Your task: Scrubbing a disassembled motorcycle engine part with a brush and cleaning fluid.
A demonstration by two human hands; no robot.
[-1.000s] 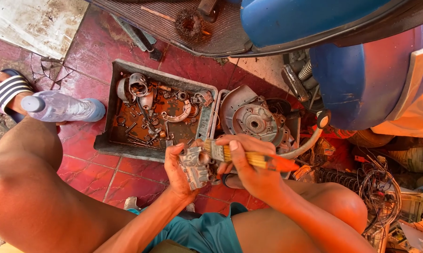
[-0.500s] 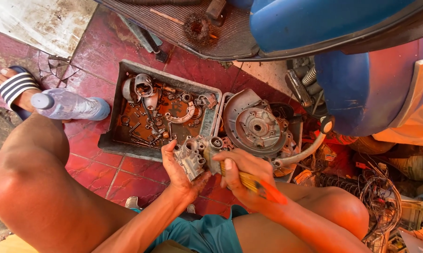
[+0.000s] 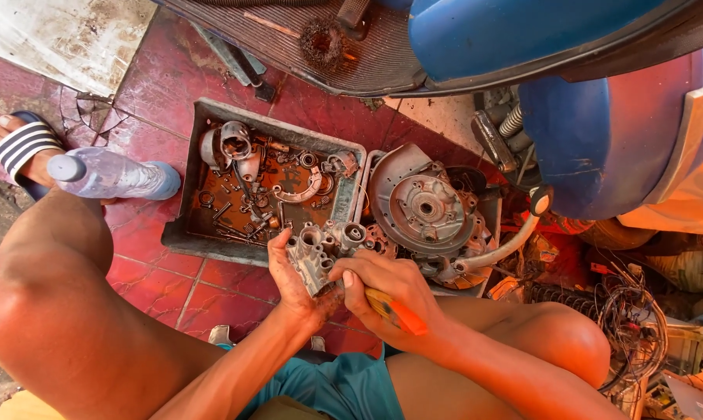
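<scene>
My left hand (image 3: 298,281) grips a small grey metal engine part (image 3: 320,250) with several round ports, held over the floor between my knees. My right hand (image 3: 386,292) holds a paintbrush with a yellow and orange handle (image 3: 396,311); its bristle end is pressed against the lower side of the part and mostly hidden by my fingers. Both hands sit just in front of a grey tray (image 3: 186,233) of oily small parts.
A round engine cover (image 3: 421,206) lies in a second tray to the right. A plastic bottle (image 3: 110,175) lies by my left knee near a striped sandal (image 3: 21,148). A blue scooter body (image 3: 600,117) looms at the right, with tangled wires (image 3: 631,311) below.
My right hand moved the brush from the top of the part down and left to its lower side. My left hand tilted the part slightly.
</scene>
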